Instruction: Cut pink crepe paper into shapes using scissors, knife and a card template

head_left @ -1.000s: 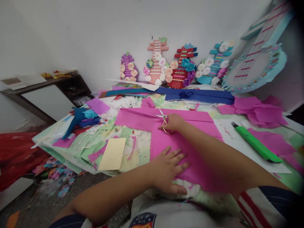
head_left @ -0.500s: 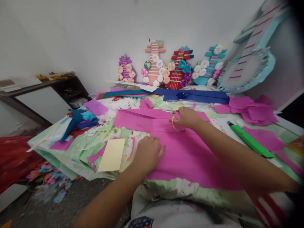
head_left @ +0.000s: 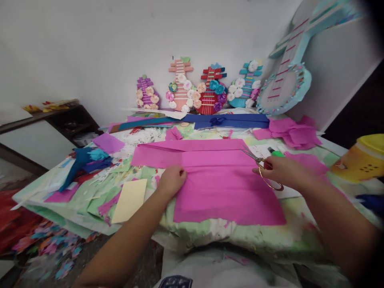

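A large pink paper sheet (head_left: pixel 222 188) lies flat on the table in front of me. My left hand (head_left: pixel 171 180) is closed, pinching the sheet's left edge. My right hand (head_left: pixel 283 170) grips a pair of gold-handled scissors (head_left: pixel 260 164) at the sheet's right edge, blades pointing up and left. A folded pink strip (head_left: pixel 186 152) lies along the sheet's far side.
A cream card (head_left: pixel 129 200) and paper scraps lie left of the sheet. A green cutter (head_left: pixel 275 152), pink paper pieces (head_left: pixel 292 130) and a yellow container (head_left: pixel 361 158) sit at the right. Blue strips (head_left: pixel 228 120) and paper guitars (head_left: pixel 210 90) stand along the wall. The table edge (head_left: pixel 60 218) drops at left.
My right hand has carried the scissors from the sheet's far middle to its right edge. My left hand went from lying flat on the sheet to pinching its left edge.
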Available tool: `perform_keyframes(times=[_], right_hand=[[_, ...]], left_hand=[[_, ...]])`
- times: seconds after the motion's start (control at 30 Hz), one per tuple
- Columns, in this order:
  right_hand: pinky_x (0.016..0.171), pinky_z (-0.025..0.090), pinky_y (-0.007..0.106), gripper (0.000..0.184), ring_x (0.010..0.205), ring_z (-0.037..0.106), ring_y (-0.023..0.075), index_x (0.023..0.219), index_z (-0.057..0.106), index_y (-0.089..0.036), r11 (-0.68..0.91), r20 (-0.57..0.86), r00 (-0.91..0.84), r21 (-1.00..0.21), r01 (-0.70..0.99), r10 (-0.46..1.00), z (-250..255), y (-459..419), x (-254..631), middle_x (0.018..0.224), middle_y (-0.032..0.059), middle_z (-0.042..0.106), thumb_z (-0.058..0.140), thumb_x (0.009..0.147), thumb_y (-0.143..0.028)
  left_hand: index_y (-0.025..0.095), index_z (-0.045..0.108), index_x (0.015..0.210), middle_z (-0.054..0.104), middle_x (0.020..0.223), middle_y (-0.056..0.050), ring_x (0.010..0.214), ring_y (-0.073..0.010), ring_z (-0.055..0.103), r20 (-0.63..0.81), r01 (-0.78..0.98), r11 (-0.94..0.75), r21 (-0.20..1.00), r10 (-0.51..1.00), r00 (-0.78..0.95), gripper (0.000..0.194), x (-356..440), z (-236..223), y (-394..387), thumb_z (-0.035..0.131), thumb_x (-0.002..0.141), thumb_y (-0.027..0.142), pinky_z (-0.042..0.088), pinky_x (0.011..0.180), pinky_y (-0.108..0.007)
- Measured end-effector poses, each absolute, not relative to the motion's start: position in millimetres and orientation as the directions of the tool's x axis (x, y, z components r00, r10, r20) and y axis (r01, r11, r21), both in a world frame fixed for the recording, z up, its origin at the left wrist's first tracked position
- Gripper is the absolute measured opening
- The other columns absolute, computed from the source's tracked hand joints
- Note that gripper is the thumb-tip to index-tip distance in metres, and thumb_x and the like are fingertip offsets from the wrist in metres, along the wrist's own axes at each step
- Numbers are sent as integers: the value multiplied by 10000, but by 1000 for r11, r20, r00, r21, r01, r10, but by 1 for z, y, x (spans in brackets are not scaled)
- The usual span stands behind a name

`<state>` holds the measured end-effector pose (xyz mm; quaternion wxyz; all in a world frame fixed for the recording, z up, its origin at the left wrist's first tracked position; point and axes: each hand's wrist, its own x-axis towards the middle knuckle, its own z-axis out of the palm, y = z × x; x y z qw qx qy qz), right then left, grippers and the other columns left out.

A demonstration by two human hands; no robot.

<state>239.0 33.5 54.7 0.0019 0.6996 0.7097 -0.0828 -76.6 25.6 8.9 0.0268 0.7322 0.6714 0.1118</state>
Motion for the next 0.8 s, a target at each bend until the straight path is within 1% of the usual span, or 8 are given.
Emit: perform_keyframes(times=[0.13,0.27,0.43,0.47,0.53,0.63,0.73,0.8], right_hand=[[447,257,261,428,484,467,145,612,490,-195,-10,-70,1,-133,991,998,45,12,252,579,36,554,383,675,-605],[465,283,264,441,488,481,151,625,494,-197,-87,-31,84,-121,989,996,40,-4,264,579,37,558,374,682,-618],[470,286,266,301,541,521,175,696,550,-188,-177,-93,179,25,984,979,32,-9,271,670,83,605,411,706,-455],[470,282,263,284,569,533,181,701,559,-184,-184,-102,188,42,982,977,30,-11,271,702,95,613,418,703,-430],[469,277,257,276,615,549,190,696,570,-172,-170,-121,175,44,984,977,28,-16,270,748,110,620,428,701,-408],[468,281,248,253,620,553,183,704,576,-163,-119,-173,120,16,993,978,30,-26,272,729,101,621,437,708,-374],[483,298,246,258,619,556,179,773,582,-164,-62,-147,68,46,997,987,39,-26,281,738,94,626,427,730,-366],[511,318,258,298,667,566,199,854,579,-161,-54,-45,58,86,995,997,46,-15,289,801,110,629,412,744,-382]], left_hand=[[178,569,671,608,701,-24,655,-146,536,139,973,-14,230,990,-18,237,-81,11,25,383,792,262,327,551,-229],[182,544,685,592,673,-25,626,-152,533,161,970,85,229,979,-124,318,-92,15,17,305,833,330,316,519,-232],[184,546,638,555,566,-31,552,-188,517,150,977,113,179,979,-140,353,-94,21,2,354,795,434,324,499,-264],[179,565,687,580,620,-42,596,-198,534,161,984,77,162,981,-103,345,-92,21,-1,355,795,430,351,530,-274],[154,586,861,618,826,-81,772,-223,555,200,994,-57,97,979,37,352,-86,19,-6,344,805,403,396,670,-307],[102,518,1092,531,1129,-132,1050,-253,457,204,969,-245,-31,948,246,443,-78,12,-9,338,810,394,319,899,-358],[76,461,1174,461,1227,-145,1151,-266,373,163,959,-266,-94,947,279,525,-75,7,-6,333,809,430,275,952,-373],[75,501,1136,497,1193,-143,1138,-272,391,136,952,-278,-127,946,294,512,-74,7,-2,328,812,431,283,946,-378]])
